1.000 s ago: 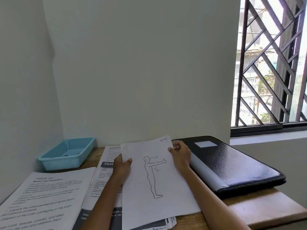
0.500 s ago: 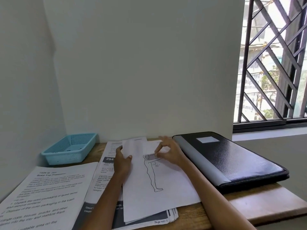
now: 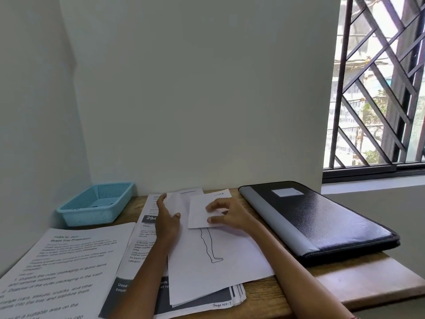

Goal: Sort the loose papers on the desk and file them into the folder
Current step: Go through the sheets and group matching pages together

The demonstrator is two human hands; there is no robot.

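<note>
— How many things sit on the desk [image 3: 287, 293]?
— One black folder [image 3: 322, 223] at its right edge, one blue basket [image 3: 96, 207] in the far-left corner, two paper piles.
— And the hands?
— The right hand [image 3: 230, 214] pinches the figure sheet's [image 3: 213, 256] folded-over top; the left hand [image 3: 166, 223] presses it flat.

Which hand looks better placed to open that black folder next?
Probably the right hand: it lies nearer the closed black folder, pinching the sheet's folded top. The left hand rests on the paper stack, farther away.

Top sheet [image 3: 218, 256] folded over, atop paper stack [image 3: 147, 245]; black folder [image 3: 322, 224] closed beside
</note>
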